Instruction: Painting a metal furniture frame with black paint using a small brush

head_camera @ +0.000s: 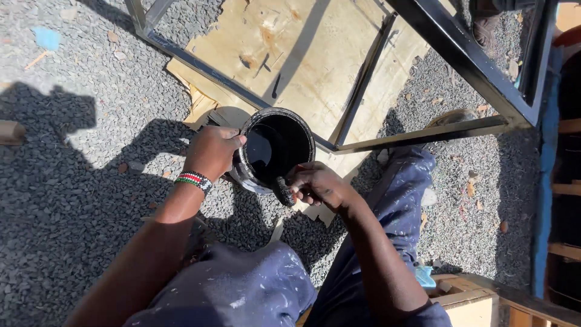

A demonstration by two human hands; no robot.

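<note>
Your knees, in paint-flecked blue trousers (254, 284), frame the view, and just beyond them the black paint can (275, 148) sits on the gravel (72, 200), touching the near edge of the plywood sheet (302, 54). Your left hand (212, 151) is closed around the can's left rim, steadying it. Your right hand (318, 184), at the can's near rim, is curled tight around a small dark, paint-soaked applicator (283, 191); whether it is sponge or brush you cannot tell. Beyond the can, the black metal frame (466, 57) rests across the plywood. Keep the can pinned level, and press excess paint off against the inner rim.
</note>
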